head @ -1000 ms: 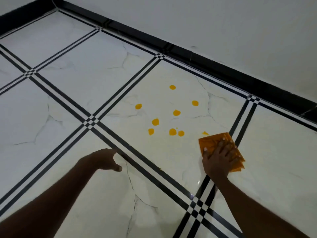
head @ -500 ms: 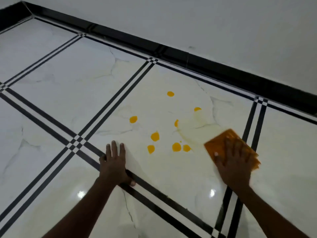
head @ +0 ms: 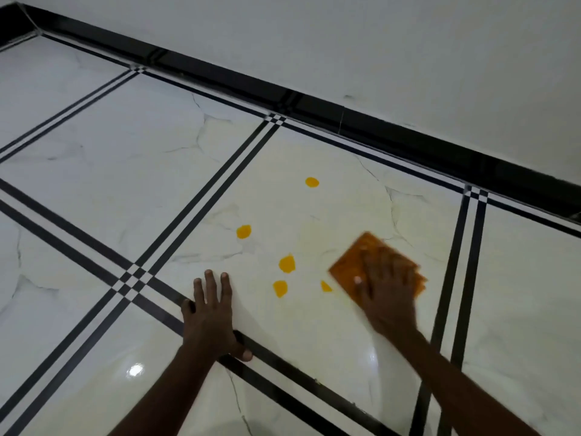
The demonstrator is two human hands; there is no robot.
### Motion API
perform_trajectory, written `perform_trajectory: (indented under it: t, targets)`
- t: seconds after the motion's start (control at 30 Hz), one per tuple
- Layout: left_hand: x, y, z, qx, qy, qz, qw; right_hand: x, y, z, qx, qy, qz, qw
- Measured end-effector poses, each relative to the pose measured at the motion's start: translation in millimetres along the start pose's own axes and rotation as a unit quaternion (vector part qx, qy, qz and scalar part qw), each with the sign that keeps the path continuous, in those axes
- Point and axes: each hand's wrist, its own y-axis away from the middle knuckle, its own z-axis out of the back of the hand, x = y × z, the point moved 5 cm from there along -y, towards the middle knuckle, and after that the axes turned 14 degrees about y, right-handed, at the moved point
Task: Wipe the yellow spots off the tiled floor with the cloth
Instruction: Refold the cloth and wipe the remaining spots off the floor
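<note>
Several yellow spots lie on a white marble-look floor tile (head: 314,325): one far spot (head: 312,182), one to the left (head: 244,231), two nearer ones (head: 287,263) (head: 280,288), and a small remnant (head: 326,286) at the cloth's edge. A folded orange cloth (head: 355,258) lies flat on the tile, blurred by motion. My right hand (head: 385,292) presses down on the cloth with fingers spread over it. Left of the spots, my left hand (head: 211,316) rests palm-down on the floor, empty, fingers apart.
Black double stripes (head: 201,196) border the tiles and cross in checkered squares (head: 130,280). A black skirting (head: 361,127) runs along the white wall (head: 408,51) behind the spots. A faint pale smear (head: 327,234) marks the tile beyond the cloth.
My right hand swept the cloth left across the tile. The spots near the middle and right are gone, leaving a smear. My left hand came down flat on the floor and stays there.
</note>
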Motion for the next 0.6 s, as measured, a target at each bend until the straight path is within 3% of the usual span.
perform_trajectory:
  t: [0.1,0.17,0.27,0.33,0.4,0.5,0.6]
  targets:
    - [-1,-1,0,-0.007,0.01,-0.007,1.0,-43,-44,1,0.031,0.005,-0.088,0.996]
    - [-4,1,-1,-0.008,0.025,-0.006,1.0,-20,-104,9,0.022,-0.01,-0.114,0.993]
    - [3,10,-2,-0.052,0.077,0.013,0.996,89,-160,14,0.016,-0.04,-0.048,0.998]
    - [7,16,-3,-0.058,0.107,0.026,0.992,162,-150,19,-0.036,-0.029,0.039,0.998]
    - [8,15,-2,-0.048,0.101,0.03,0.993,190,-115,21,-0.033,-0.022,0.099,0.994]
    - [9,7,8,-0.029,0.072,0.015,0.997,147,-75,18,-0.022,-0.025,0.126,0.992]
    - [18,-11,19,-0.047,0.064,-0.002,0.997,65,-87,12,0.015,0.008,0.018,1.0]
